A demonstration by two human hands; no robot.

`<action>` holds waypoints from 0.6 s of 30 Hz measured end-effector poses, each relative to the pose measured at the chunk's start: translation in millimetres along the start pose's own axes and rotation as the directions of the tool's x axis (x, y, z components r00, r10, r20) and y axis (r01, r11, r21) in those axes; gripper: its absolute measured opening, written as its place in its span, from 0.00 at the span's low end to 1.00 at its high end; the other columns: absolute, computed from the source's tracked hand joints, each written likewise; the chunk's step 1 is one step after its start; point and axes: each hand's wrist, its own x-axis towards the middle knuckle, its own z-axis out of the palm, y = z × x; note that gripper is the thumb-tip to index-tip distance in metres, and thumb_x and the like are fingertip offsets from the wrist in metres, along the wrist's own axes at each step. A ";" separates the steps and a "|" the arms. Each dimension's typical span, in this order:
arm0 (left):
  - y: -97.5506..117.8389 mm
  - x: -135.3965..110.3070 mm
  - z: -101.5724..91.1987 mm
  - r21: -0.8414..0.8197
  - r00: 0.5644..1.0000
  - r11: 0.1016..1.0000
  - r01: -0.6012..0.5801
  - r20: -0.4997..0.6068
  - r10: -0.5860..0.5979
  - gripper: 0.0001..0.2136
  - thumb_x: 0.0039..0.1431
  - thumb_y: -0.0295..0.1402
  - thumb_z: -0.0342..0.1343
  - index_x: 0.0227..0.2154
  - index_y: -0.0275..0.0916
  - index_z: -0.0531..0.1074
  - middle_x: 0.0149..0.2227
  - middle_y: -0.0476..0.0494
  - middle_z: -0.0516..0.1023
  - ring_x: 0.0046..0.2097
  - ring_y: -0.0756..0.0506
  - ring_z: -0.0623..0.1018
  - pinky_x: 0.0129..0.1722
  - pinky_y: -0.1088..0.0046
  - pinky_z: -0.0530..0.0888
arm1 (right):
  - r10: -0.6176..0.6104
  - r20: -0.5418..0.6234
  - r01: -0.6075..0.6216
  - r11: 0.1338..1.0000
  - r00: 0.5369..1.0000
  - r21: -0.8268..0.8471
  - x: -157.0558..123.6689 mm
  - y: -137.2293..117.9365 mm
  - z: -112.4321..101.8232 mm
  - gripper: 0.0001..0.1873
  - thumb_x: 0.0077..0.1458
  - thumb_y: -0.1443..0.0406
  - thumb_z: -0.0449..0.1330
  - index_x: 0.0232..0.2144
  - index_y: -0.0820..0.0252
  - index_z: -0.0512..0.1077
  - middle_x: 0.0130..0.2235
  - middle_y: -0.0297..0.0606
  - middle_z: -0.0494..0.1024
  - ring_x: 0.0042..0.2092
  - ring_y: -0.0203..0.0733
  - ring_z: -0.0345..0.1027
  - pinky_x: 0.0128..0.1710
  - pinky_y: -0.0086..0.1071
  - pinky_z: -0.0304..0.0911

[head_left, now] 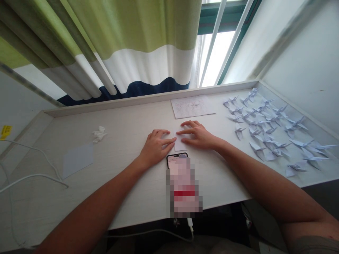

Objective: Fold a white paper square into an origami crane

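A small white piece of paper point(180, 145) lies on the white desk between my two hands, partly covered by fingers. My left hand point(156, 144) rests at its left edge, fingers apart, the thumb side touching the paper. From the right, my right hand point(197, 135) reaches over the sheet with spread fingers, and some fingertips rest on it. Neither hand is visibly closed around anything. Just below the paper lies a phone point(183, 183), its screen mostly blurred out, with a white cable plugged into its near end.
Several folded white paper cranes point(270, 123) cover the desk's right side. A printed sheet point(192, 107) lies at the back. To the left are a blank paper sheet point(78, 159), a crumpled tissue point(99, 134) and a white cable point(39, 175). A raised rim point(119, 102) and curtains point(148, 31) stand behind.
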 end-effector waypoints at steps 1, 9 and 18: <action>-0.4 0.1 0.3 -0.002 1.000 1.000 0.000 -0.006 0.000 0.12 0.70 0.39 0.59 0.51 0.54 0.84 0.59 0.43 0.78 0.62 0.36 0.71 0.63 0.48 0.69 | -0.001 -0.001 0.001 1.000 1.000 0.003 -0.6 -0.3 -0.2 0.19 0.63 0.56 0.67 0.56 0.41 0.82 0.64 0.43 0.72 0.67 0.62 0.62 0.69 0.65 0.57; -3.3 0.4 0.6 -0.033 0.998 0.999 -0.027 -0.050 0.026 0.10 0.69 0.39 0.62 0.48 0.52 0.85 0.57 0.42 0.79 0.61 0.37 0.72 0.64 0.48 0.71 | -0.031 0.105 0.027 0.999 0.994 0.038 -3.8 4.2 -4.9 0.33 0.57 0.48 0.72 0.64 0.37 0.75 0.71 0.42 0.64 0.73 0.67 0.53 0.71 0.67 0.53; -3.7 0.7 0.0 -0.055 0.998 0.998 -0.033 -0.058 0.030 0.09 0.68 0.38 0.63 0.48 0.52 0.85 0.57 0.42 0.79 0.61 0.37 0.73 0.64 0.49 0.71 | -0.046 0.151 0.038 0.997 0.987 0.061 -6.4 5.3 -9.0 0.38 0.54 0.49 0.75 0.65 0.35 0.73 0.75 0.38 0.61 0.76 0.68 0.47 0.73 0.69 0.47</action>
